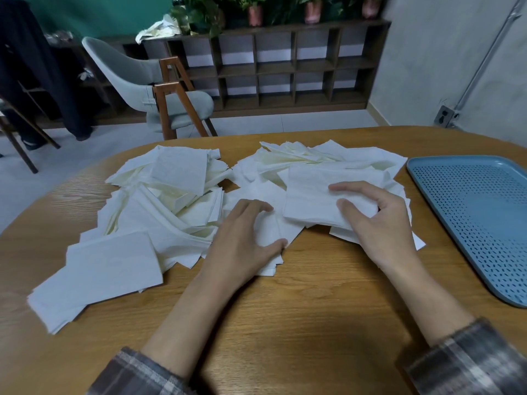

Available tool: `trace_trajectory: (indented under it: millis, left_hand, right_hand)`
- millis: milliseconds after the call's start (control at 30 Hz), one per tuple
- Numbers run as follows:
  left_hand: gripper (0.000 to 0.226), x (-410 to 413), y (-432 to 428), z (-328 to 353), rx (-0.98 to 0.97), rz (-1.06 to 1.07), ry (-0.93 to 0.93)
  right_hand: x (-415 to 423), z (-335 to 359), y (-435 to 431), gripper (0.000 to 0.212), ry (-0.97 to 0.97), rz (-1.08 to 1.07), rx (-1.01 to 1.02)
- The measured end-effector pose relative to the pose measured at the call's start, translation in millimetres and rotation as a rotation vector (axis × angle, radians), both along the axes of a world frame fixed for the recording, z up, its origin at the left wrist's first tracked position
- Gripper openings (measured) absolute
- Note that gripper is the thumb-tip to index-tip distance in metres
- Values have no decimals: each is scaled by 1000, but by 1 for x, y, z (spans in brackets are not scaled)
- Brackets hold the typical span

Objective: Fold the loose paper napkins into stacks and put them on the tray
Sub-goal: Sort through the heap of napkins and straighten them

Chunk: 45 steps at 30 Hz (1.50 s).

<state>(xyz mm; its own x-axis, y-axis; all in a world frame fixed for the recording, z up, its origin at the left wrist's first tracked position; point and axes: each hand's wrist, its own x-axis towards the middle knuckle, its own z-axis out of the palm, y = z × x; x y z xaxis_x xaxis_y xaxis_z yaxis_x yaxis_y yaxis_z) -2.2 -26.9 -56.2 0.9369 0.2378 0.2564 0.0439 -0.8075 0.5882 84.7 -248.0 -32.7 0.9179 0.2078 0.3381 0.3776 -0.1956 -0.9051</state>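
On table (285,323) mid-pile, R hand (382,226) fingers (350,188) pinch folded napkin (310,201); L hand (242,240) fingers together, flat atop loose napkins (268,228).

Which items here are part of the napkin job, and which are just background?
Job: loose napkins; folded napkin gripped by the right hand; left hand resting on napkins; blue tray.
Lying about: grey chair; shelf unit; potted plants; wall socket.
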Motion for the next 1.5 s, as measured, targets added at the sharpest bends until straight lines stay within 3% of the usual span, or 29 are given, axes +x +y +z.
trace_trajectory:
  millis: [167,333,500,633,833,967,1167,1233,1367,1500]
  left_hand:
    - [12,3,1,-2,16,53,-120]
    - [2,-4,-4,11,-58,56,-226]
    - [7,-11,-9,22,-214,-18,-289]
    - [10,-15,-12,32,-431,-126,-217]
    - [42,-15,-17,36,-628,-127,-177]
    - [59,-16,-19,36,-633,-139,-153]
    - [77,-18,-21,38,-532,-150,-66]
    - [82,-19,-21,38,-605,-194,-19]
    - [70,-17,-17,43,-747,-163,-93]
    - [66,-15,-8,43,-748,-28,-205]
  right_hand:
    - [0,0,0,34,12,26,-8]
    - [1,-1,0,33,13,41,-13]
    - [-1,-3,1,34,-13,36,-16]
    - [-1,-4,2,34,-26,55,-43]
    - [-13,6,6,17,-18,298,-90]
    - [-17,8,8,20,48,365,-108]
    - [-10,2,7,3,105,237,-75]
    - [-6,1,6,3,145,172,7]
    - [1,-1,3,4,224,108,142]
    - [-2,1,4,6,291,182,126]
